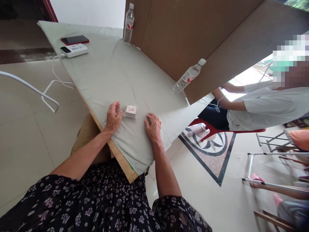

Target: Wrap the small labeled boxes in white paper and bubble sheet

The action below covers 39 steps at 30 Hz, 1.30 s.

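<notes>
A small pale box in clear plastic wrap [130, 111] lies on the cloth-covered table [106, 74], between my two hands. Just left of it, my left hand [114, 117] rests on its edge with loosely curved fingers, holding nothing. To the right of the box and apart from it, my right hand [153, 126] lies palm down on the cloth, fingers slightly bent and spread. Neither hand grips the box. Red print shows on its top face.
A large brown cardboard panel [173, 35] stands along the far side. Two clear water bottles, one upright [129, 25] and one tilted [189, 76], are by it. A phone [75, 39] and white cabled device [74, 50] lie far left. A seated person [265, 103] is at right.
</notes>
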Available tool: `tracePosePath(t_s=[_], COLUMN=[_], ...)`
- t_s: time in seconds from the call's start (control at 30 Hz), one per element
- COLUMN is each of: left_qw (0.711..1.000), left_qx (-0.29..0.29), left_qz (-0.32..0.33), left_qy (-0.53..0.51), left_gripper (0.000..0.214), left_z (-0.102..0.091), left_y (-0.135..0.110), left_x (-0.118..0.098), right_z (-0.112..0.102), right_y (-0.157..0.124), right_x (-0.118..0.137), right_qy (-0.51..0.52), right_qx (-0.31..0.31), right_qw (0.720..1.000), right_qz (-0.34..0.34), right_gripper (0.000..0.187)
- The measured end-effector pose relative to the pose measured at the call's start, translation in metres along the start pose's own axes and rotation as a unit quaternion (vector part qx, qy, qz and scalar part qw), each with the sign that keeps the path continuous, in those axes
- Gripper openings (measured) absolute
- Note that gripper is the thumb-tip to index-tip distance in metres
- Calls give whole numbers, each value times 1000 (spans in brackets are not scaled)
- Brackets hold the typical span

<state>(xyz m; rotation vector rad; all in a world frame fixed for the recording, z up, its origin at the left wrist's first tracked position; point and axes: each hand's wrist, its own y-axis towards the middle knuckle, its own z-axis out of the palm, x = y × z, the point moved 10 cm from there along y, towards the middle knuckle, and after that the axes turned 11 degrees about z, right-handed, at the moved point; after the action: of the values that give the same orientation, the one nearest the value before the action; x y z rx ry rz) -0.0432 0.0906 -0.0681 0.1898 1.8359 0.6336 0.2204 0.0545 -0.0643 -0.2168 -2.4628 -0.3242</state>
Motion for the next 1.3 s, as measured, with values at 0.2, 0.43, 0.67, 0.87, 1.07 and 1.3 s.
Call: tracePosePath(t_s=[0.2,0.43,0.67,0.87,1.07,1.3], left_qw=[1000,1000,1000,999,998,992], left_qx=[-6,-7,-2,33,49,96], left_qz=[-2,-9,-3,-5,31,39], left_qy=[-3,-11,-7,-6,33,75], left_gripper=[46,44,44,44,42,44], left_z=[1,0,1,4,6,14], left_y=[0,-1,-1,-1,-1,-4], left_x=[0,2,0,-10,-20,-29], right_z=[1,0,-3,-20,-14,8], right_y=[1,0,-1,-2,15,21], right_x=[-2,1,0,32,92,121], right_qy=[-10,-11,-5,91,48,-127], right_qx=[1,5,-14,-72,5,72], right_qw=[1000,1000,1000,991,983,953], right_qz=[3,1,-8,-69,-177,-264], right_gripper=[29,29,27,27,21,21])
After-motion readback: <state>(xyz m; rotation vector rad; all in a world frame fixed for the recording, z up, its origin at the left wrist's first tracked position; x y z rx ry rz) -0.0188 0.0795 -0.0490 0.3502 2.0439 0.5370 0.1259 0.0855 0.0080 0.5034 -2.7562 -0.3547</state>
